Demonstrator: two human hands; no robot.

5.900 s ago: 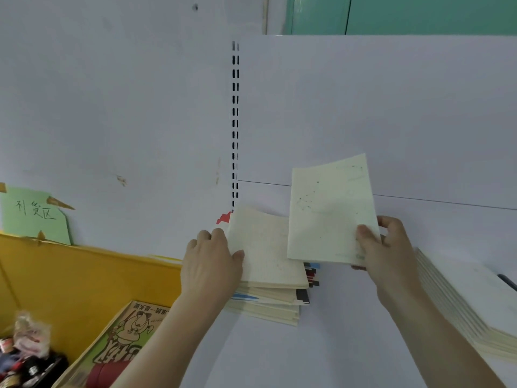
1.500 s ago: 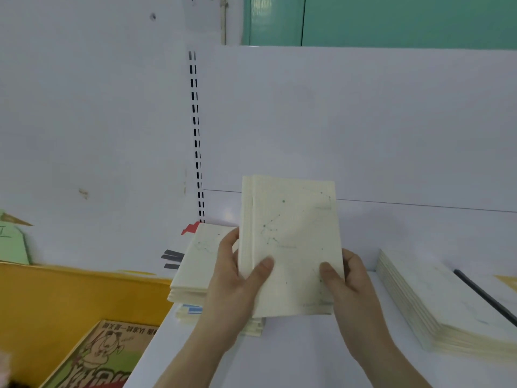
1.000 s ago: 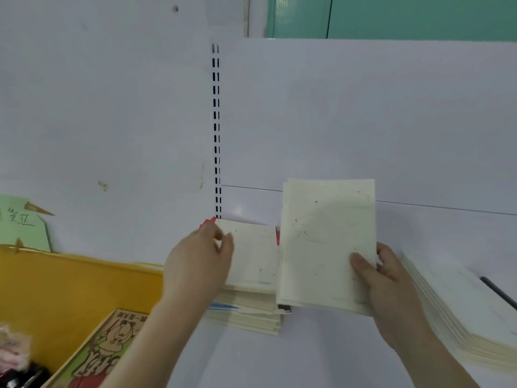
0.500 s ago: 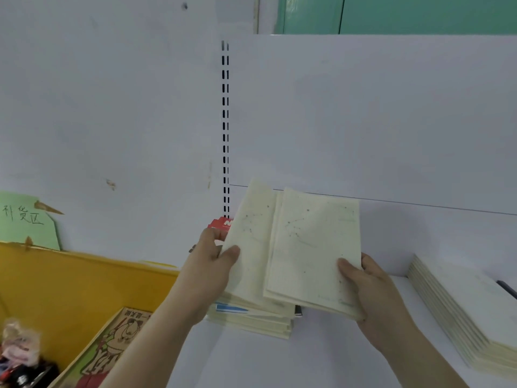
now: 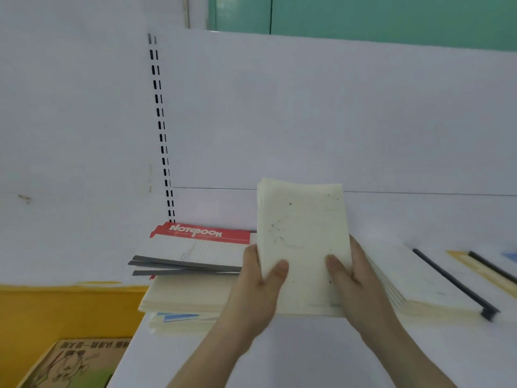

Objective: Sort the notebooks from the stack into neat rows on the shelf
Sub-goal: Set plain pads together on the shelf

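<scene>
**A:** In the middle of the head view, both the left hand [image 5: 261, 271] and right hand [image 5: 348, 271] curl round a small bundle of cream notebooks [image 5: 303, 242], held upright above the shelf [image 5: 321, 348]. Squaring the edges, I'd guess?

**B:** Probably. They're pale with faint speckles. The mixed stack [image 5: 193, 275] sits left; the sorted pile [image 5: 414, 284] lies right.

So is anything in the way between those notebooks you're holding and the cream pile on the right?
Nothing visible. Both hands, left hand and right hand, hold the cream notebooks just left of the sorted pile, with no object between them.
</scene>
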